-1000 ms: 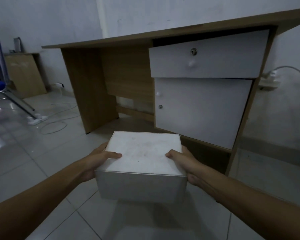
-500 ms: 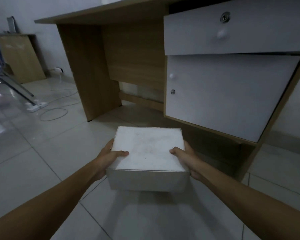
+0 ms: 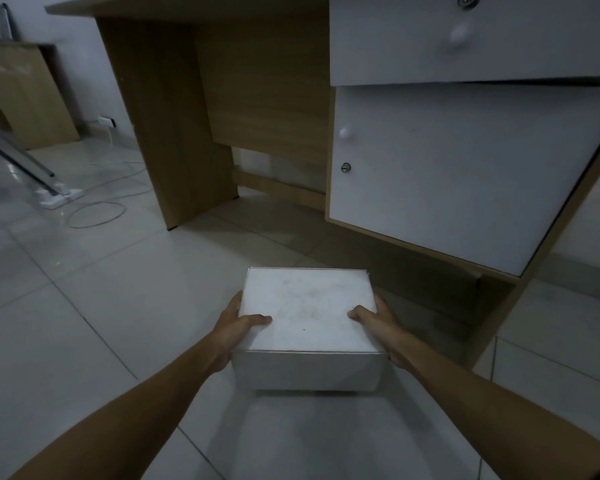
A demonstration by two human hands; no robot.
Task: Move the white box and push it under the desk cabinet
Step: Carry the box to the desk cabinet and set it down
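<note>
Since the earlier frame the white box (image 3: 307, 327) has been brought lower and closer to the desk cabinet (image 3: 465, 174), and the cabinet door now fills much more of the view. The box is held just in front of the dark gap below the cabinet, low over the tiled floor (image 3: 84, 323); whether its bottom already touches the floor cannot be told.

The left hand (image 3: 234, 329) is closed on the left side of the box, with the thumb laid on the lid, and the right hand (image 3: 378, 323) is closed on the right side in the same way.

The box is judged to be light, since it is carried with extended arms and a loose hold. Its walls look like stiff cardboard with a smooth, a little dusty surface, so it should slide easily on the tiles. For the push, the near wall, the one facing away from the cabinet, is probably the best place to press, low and in the middle.
</note>
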